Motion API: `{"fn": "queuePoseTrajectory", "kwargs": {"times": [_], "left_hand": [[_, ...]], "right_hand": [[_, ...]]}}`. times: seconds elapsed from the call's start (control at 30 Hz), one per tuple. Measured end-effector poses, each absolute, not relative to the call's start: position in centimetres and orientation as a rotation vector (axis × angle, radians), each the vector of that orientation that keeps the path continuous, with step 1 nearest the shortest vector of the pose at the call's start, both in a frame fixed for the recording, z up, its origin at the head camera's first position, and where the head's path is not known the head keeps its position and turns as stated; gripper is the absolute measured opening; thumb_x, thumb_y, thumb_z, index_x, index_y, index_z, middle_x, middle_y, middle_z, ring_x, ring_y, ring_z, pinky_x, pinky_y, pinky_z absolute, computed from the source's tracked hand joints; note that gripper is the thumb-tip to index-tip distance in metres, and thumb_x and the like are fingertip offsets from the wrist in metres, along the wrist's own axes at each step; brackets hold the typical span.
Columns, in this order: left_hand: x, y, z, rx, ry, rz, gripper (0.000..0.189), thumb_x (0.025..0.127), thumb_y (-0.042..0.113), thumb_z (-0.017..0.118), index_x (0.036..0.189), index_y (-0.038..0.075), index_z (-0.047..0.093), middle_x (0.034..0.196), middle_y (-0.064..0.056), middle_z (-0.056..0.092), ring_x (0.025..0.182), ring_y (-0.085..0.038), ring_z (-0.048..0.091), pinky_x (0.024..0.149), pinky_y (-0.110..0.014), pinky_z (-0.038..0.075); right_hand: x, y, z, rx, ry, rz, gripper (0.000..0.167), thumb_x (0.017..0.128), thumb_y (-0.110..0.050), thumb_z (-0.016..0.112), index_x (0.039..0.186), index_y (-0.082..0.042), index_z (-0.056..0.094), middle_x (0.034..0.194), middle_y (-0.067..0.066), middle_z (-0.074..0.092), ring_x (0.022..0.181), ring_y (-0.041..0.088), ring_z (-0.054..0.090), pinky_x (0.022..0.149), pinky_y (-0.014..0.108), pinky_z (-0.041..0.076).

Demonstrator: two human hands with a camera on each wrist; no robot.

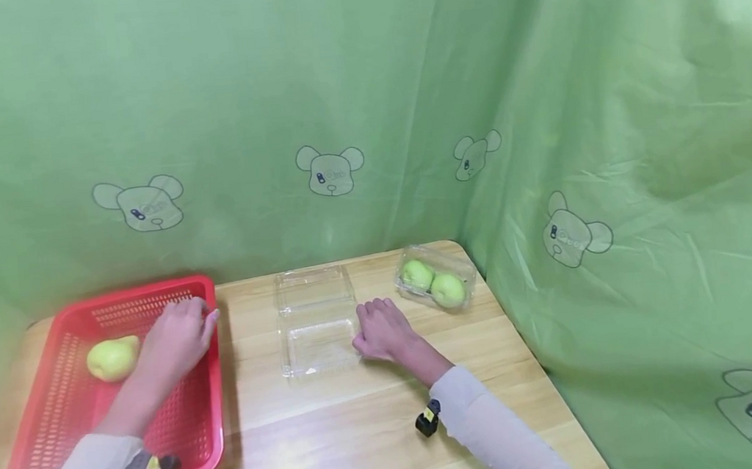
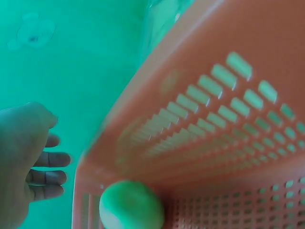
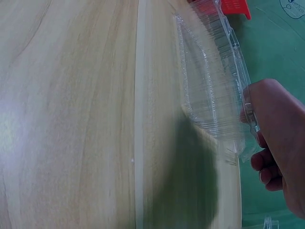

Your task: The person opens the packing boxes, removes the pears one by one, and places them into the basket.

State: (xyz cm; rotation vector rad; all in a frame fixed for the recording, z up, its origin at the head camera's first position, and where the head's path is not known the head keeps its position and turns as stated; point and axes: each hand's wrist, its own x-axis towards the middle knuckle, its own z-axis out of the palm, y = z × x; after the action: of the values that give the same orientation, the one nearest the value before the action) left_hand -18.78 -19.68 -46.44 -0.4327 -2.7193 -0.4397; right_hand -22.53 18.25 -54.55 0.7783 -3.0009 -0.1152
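My left hand (image 1: pixel 181 331) hovers over the far right part of the red basket (image 1: pixel 217 424), its fingers loosely bent and holding nothing in the left wrist view. Left of it, a green apple (image 1: pixel 109 361) lies in the basket; something similar in colour shows just behind it. An unfolded clear plastic clamshell box (image 1: pixel 322 349) lies on the table between the hands. With thumb and fingers, my right hand (image 3: pixel 281 143) pinches the near-right rim of that box.
A second clear box (image 1: pixel 467 265) holding two green apples (image 1: pixel 448 290) stands at the table's far right corner. Green curtains (image 1: pixel 241 127) hang behind and to the right of the wooden table (image 1: pixel 287 448).
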Motion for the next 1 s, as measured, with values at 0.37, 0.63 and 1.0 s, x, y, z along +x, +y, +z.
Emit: {"fn": "queuePoseTrajectory", "kwargs": {"times": [0.37,0.63,1.0], "left_hand": [[-19.1,-15.4,-47.7,-0.473,-2.794,-0.527,0.022,0.101,0.02,0.063,0.095,-0.001,0.062,0.087,-0.016,0.067,0.084,-0.036,0.062,0.075,-0.05,0.059],[-18.8,-12.9,-48.5,-0.498,-2.874,-0.45,0.026,0.102,0.025,0.062,0.096,0.0,0.061,0.085,-0.015,0.065,0.081,-0.034,0.062,0.073,-0.049,0.06],[-19.1,-10.9,-50.0,-0.501,-3.02,-0.296,0.038,0.104,0.031,0.057,0.105,-0.007,0.06,0.094,-0.024,0.067,0.086,-0.04,0.065,0.081,-0.053,0.061]], "right_hand": [[-22.5,18.4,-54.5,0.79,-3.01,-0.095,0.03,0.088,-0.038,0.05,0.099,-0.011,0.057,0.086,0.002,0.058,0.083,0.019,0.053,0.085,0.034,0.05],[-22.5,18.0,-54.6,0.788,-2.999,-0.093,0.031,0.089,-0.037,0.051,0.101,-0.009,0.058,0.087,0.003,0.058,0.083,0.019,0.053,0.085,0.034,0.05],[-22.6,18.0,-54.6,0.784,-2.997,-0.102,0.033,0.09,-0.037,0.052,0.104,-0.007,0.06,0.089,0.005,0.061,0.085,0.021,0.055,0.086,0.035,0.051]]}}
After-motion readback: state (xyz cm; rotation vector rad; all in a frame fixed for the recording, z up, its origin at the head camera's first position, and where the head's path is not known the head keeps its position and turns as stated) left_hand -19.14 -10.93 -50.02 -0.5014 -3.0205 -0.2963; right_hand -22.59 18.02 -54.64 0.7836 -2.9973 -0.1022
